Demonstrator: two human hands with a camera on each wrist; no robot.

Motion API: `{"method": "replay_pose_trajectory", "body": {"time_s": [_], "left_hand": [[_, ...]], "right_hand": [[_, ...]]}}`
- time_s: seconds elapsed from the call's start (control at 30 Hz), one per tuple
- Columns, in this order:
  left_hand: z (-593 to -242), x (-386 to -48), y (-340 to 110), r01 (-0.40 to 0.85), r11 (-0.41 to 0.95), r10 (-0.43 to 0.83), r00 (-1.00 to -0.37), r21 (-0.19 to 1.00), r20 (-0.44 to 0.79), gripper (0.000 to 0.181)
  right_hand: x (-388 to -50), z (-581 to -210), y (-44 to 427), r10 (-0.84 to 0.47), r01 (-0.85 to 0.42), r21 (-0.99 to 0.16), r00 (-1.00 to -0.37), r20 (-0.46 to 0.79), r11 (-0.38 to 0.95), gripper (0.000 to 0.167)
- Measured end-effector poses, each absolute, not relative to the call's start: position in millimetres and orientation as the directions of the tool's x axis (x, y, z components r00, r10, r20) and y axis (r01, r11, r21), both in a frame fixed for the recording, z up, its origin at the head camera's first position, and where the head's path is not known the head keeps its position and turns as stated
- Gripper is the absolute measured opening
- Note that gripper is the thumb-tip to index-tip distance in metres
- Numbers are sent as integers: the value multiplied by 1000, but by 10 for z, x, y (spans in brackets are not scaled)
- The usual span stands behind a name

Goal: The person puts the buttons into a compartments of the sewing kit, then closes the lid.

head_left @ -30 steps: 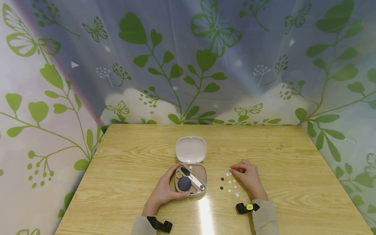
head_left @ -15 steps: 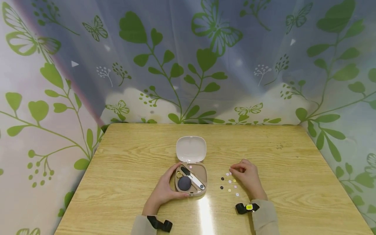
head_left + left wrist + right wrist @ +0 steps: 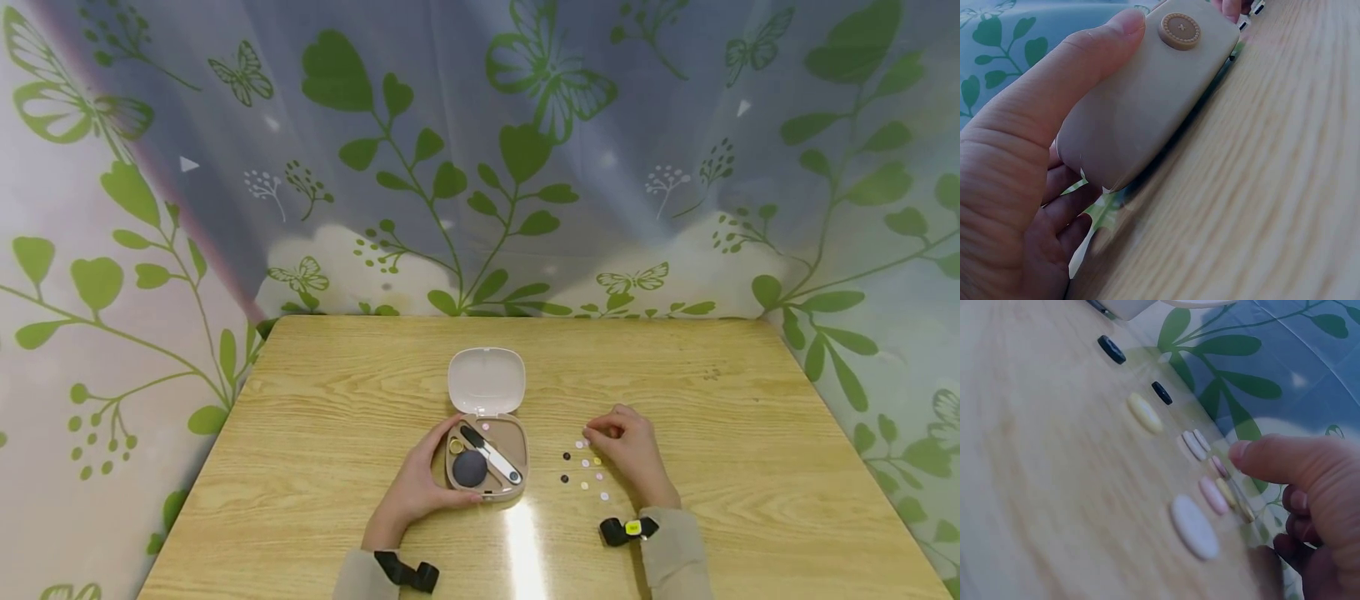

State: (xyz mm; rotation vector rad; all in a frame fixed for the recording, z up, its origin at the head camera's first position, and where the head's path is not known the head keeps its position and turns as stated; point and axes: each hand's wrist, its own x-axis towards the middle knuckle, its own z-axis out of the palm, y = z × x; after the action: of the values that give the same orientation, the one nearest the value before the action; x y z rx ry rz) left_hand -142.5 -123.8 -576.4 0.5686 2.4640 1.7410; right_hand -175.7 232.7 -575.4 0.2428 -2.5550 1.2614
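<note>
My left hand grips the left side of an open beige sewing case, thumb along its front. A brown button-shaped clasp shows beside that thumb in the left wrist view. Inside the case lie a white-handled seam ripper or folding tool with a dark end, a round dark pad, a gold ring-like piece and a pink button. To the right, my right hand pinches a tiny pale button at its fingertips, mostly hidden, just above a pink button.
Several loose buttons lie between the case and my right hand, among them a black button, a yellow button and a white button. The case's raised lid leans back. A leaf-print curtain stands behind the wooden table.
Both hands, the case and the loose buttons keep their places. Only a very slight shift of the whole head view shows.
</note>
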Motion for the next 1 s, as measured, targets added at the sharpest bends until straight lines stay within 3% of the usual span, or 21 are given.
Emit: {"method": "replay_pose_trajectory", "body": {"time_s": [0.3,1.0], "left_hand": [[-5416,-1310,-1198,256,261,341,-926,931,160,112],[-5426,-1316,-1203,258,261,347,-924,930,159,113]], "right_hand": [[-1766,-5629,2275,-44,-297,-736,-939,342,609,10],[-1825,-5424,2010,-122,-470,-664,-858,499,582,9]]}}
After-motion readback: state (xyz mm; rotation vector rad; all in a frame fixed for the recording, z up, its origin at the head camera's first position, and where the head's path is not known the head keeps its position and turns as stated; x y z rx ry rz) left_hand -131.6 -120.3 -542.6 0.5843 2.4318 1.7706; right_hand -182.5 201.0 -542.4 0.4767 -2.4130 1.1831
